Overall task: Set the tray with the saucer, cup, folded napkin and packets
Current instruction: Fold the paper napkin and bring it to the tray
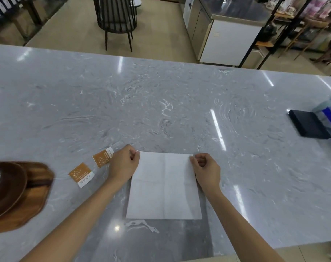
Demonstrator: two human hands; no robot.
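Napkin (163, 186) flat on the counter (161, 110), pinched at both far corners.
Tray (34, 195) with saucer (8, 186) sits far left, two packets (81, 174) beside it; left hand (124, 163) and right hand (206, 167) each nip a far corner, the sheet stretching toward the body, ready to fold nearward.

Bright overhead glare — blurred, bowed edges

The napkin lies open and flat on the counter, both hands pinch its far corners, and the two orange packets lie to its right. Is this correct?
Not quite: the head view shows the two orange packets to the left of the napkin, not the right. The rest holds: it lies open on the counter, with the left hand and right hand pinching its far corners.
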